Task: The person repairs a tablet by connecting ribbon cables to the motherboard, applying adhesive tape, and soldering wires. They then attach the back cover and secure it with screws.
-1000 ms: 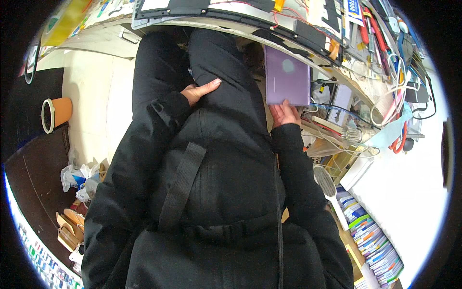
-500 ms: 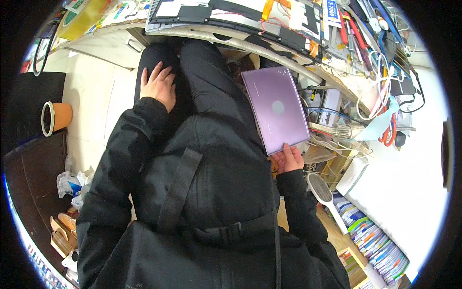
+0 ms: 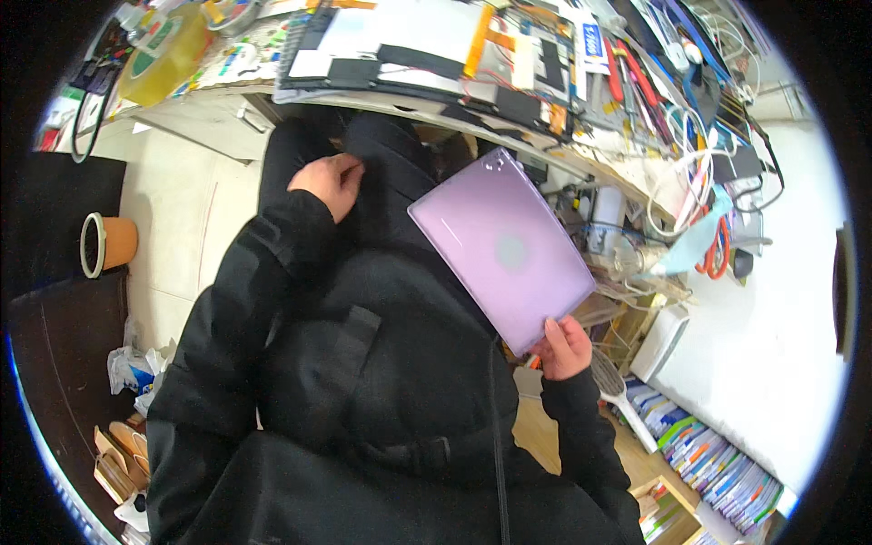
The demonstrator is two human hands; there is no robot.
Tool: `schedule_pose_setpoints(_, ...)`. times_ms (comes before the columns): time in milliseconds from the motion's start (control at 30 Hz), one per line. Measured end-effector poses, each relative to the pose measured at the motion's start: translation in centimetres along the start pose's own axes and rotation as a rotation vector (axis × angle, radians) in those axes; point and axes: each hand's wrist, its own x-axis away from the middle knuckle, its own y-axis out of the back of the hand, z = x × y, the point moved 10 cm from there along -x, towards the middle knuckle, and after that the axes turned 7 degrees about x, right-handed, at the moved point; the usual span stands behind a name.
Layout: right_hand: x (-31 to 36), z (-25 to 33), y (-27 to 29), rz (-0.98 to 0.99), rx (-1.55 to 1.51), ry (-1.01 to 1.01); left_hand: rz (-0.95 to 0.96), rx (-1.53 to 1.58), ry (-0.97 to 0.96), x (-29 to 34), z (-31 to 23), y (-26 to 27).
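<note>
My right hand (image 3: pixel 565 348) grips one corner of a flat purple tablet (image 3: pixel 495 241), thumb on top and the other fingers underneath. The tablet slants over my right thigh, its pale round mark facing up and small camera-like spots at the far corner. Over my left thigh, my left hand (image 3: pixel 329 184) has its fingers curled together, with nothing seen in them. On the table edge ahead lies an opened flat device (image 3: pixel 418 54) with black and white parts inside, orange ribbon cables and thin red wires.
Tools with red handles (image 3: pixel 640 73) and tangled white cables (image 3: pixel 695 163) crowd the table's right side. A yellow liquid bottle (image 3: pixel 168 54) stands at the far left. An orange bin (image 3: pixel 118 243) is on the left. A white racket-shaped thing (image 3: pixel 627 400) and file stacks (image 3: pixel 718 454) lie low right.
The tablet has turned counterclockwise, its far end swinging left over my thigh, while my right hand came nearer to me. My left hand has shifted right and curled its spread fingers.
</note>
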Motion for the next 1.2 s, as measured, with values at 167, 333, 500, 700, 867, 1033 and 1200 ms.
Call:
schedule_pose_setpoints(167, -0.1, 3.4, -2.6, 0.116, 0.124, -0.006, 0.156, 1.092, 0.29, 1.8, -2.4, -1.1)
schedule_pose_setpoints(333, 0.2, 7.0, -6.0, 0.28, 0.223, 0.016, 0.228, 1.327, 0.464, 2.0, -4.3, -0.7)
schedule_pose_setpoints(500, 2.4, 10.6, -8.0, 0.304, 0.339, 0.075, 0.199, 1.555, 0.473, 3.3, -4.0, 1.8)
schedule_pose_setpoints(700, 5.1, 13.7, -9.7, 0.324, 0.272, 0.156, 0.253, 1.64, 0.386, 5.7, -3.8, 5.4)
schedule_pose_setpoints(867, 5.7, 14.6, -10.3, 0.29, 0.311, 0.197, 0.239, 1.6, 0.393, 6.9, -3.5, 6.4)
schedule_pose_setpoints(1033, 6.4, 15.7, -10.9, 0.278, 0.402, 0.273, 0.153, 1.598, 0.373, 7.3, -3.1, 6.8)
schedule_pose_setpoints(1200, 6.3, 16.1, -11.6, 0.29, 0.387, 0.302, 0.136, 1.624, 0.363, 7.3, -2.6, 6.7)
